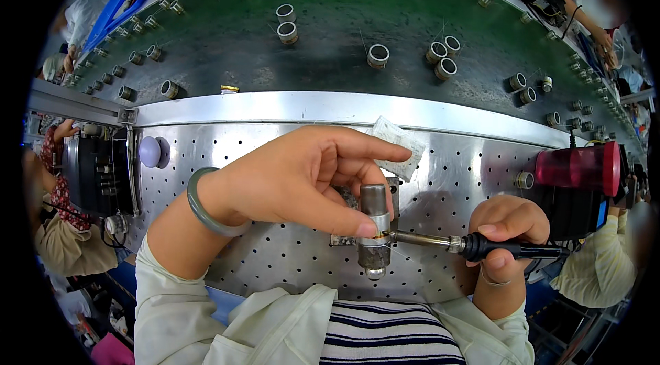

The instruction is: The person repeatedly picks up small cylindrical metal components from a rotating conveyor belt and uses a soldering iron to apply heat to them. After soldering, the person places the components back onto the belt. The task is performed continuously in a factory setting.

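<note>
A short metal cylinder with a rounded near end lies in front of me, and a silvery ring sits around its middle. My left hand pinches the ring between the thumb and a bent finger, while its index finger stretches out above. From the right, my right hand grips the black handle of a soldering iron. The iron's tip meets the ring beside my left thumb, where a small coppery spot shows. A thin wire trails from that place. Partly hidden under my left hand is a dark metal block.
The perforated metal worktop carries a crumpled white slip, a purple knob, a red cylindrical container and a loose ring. Beyond a metal rail, a green belt bears several rings. Other people sit at both sides.
</note>
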`<state>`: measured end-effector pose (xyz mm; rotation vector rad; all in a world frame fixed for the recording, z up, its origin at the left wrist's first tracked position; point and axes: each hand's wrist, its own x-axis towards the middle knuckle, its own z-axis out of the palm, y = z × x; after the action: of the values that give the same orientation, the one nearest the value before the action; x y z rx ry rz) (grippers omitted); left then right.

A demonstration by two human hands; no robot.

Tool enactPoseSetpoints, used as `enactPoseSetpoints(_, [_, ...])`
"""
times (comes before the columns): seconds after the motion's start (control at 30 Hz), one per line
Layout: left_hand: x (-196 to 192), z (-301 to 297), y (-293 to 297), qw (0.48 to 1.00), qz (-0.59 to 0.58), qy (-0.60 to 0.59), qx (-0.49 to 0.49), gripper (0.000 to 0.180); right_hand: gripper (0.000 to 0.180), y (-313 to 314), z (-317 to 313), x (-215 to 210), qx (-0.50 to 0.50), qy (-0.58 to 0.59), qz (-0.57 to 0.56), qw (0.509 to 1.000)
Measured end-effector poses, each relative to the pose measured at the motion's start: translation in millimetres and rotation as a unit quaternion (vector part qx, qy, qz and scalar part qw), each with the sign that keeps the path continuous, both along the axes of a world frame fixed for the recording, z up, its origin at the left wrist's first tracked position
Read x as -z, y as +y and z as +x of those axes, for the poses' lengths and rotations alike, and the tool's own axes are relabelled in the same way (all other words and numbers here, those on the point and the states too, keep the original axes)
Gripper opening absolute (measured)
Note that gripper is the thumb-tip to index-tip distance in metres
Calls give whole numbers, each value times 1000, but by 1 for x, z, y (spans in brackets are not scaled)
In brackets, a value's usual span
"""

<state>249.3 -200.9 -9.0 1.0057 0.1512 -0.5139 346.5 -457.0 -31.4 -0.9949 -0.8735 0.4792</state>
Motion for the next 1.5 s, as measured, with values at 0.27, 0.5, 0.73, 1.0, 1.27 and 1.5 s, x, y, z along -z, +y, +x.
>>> enactPoseSetpoints(0.27, [-2, 0, -1, 1000, 6, 15, -1, 76, 27, 0, 2, -6, 32, -128, -41, 990])
enactPoseSetpoints(0.5, [1, 3, -4, 1000, -3, 17, 0, 77, 26, -4, 3, -3, 36, -100, -21, 994])
enactPoseSetpoints(0.73, [4, 4, -1, 1000, 14, 9, 9, 76, 25, -3, 4, -3, 29, -54, -4, 998])
enactPoseSetpoints(1.0, [-2, 10, 45, 981, 52, -72, -173, 44, 32, 8, -11, -19, 142, 40, -26, 989])
enactPoseSetpoints(1.27, [4, -25, 238, 455, 843, -110, -266, 25, 31, 11, -16, -25, 124, 50, -41, 990])
enactPoseSetpoints(1.5, [12, -6, 214, 405, 852, -225, -242, 31, 31, 8, -11, -24, 141, 69, -38, 987])
